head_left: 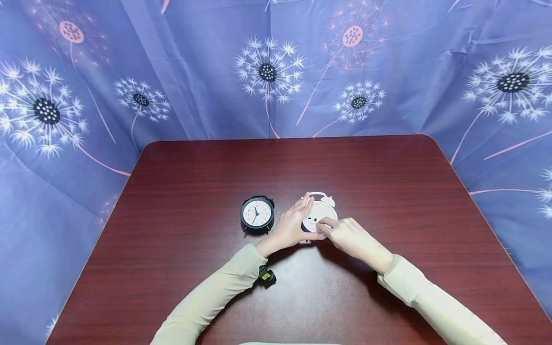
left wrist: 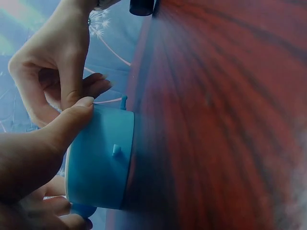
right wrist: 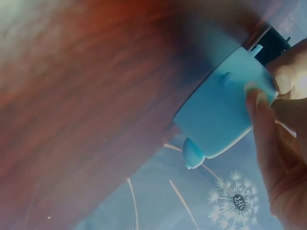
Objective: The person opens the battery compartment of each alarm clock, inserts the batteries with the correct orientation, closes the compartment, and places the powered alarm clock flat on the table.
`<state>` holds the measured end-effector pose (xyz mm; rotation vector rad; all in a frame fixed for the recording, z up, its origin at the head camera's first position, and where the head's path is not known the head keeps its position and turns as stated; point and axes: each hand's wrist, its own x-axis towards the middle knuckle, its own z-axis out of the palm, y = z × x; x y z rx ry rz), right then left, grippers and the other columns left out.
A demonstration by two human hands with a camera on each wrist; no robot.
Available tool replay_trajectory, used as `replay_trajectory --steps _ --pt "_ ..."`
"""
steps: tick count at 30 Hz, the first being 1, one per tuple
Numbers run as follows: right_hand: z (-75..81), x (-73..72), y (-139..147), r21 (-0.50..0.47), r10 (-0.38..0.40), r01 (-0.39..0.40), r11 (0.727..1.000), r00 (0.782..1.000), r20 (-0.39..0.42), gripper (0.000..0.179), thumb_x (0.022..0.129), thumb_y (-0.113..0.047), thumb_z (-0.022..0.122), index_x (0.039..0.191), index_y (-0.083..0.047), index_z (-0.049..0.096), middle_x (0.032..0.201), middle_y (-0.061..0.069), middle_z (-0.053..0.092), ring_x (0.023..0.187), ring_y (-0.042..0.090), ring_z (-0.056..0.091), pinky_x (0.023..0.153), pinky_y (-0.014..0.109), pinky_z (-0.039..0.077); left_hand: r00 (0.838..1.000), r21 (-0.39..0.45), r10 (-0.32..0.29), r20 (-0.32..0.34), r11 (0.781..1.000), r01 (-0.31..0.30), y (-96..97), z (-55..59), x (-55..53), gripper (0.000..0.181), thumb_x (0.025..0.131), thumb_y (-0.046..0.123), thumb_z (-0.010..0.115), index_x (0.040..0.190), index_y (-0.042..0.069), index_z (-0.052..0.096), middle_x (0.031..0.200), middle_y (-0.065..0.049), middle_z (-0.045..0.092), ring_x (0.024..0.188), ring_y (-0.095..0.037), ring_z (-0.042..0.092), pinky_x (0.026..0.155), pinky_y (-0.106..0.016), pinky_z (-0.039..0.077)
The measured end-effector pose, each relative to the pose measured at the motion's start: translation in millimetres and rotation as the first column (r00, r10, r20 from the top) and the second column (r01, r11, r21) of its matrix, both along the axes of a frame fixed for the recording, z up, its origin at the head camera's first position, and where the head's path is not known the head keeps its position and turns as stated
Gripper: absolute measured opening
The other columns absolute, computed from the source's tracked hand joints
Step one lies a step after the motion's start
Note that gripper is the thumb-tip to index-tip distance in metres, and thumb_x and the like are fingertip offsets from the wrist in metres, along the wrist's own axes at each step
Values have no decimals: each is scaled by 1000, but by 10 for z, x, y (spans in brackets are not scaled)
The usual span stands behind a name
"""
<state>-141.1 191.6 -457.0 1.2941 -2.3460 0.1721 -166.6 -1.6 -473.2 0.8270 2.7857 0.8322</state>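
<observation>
A white alarm clock (head_left: 321, 211) with bells and a top handle lies with its back up on the table; its body (left wrist: 100, 158) looks bluish in the wrist views. My left hand (head_left: 291, 225) grips it round the side, thumb along the lower edge and fingers on the far side. My right hand (head_left: 347, 238) is bent over the clock's back, its curled fingers and thumb pinching at the lower part. I cannot tell which part they hold, as the fingers hide it. To the left, a black alarm clock (head_left: 257, 214) lies with its white dial up.
The dark red wooden table (head_left: 194, 172) spreads around both clocks. A blue curtain (head_left: 207, 86) with dandelion prints hangs behind and at both sides. A small black device (head_left: 267, 278) sits at my left wrist.
</observation>
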Motion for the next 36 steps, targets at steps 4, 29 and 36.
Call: replay_trajectory --steps 4,29,36 --pt "1 7 -20 -34 -44 45 998 998 35 22 70 4 72 79 -13 61 74 -5 56 46 7 45 39 23 36 1000 5 -3 -9 1000 3 -4 -15 4 101 78 53 75 152 5 26 160 -16 18 144 -35 29 109 -55 37" --pt "268 -135 -167 50 -459 559 828 622 634 19 73 -16 80 64 -11 64 57 -1 59 54 17 54 54 35 46 1000 51 6 -23 999 -5 -3 -38 25 100 78 54 74 151 4 28 160 -14 19 145 -31 28 110 -50 37" --pt "277 -105 -201 48 -477 588 808 604 639 21 74 -16 81 62 -8 65 56 0 61 54 17 55 55 39 47 1000 42 14 -14 999 -14 -2 -19 20 99 77 53 74 151 4 29 160 -14 22 145 -30 29 111 -49 38"
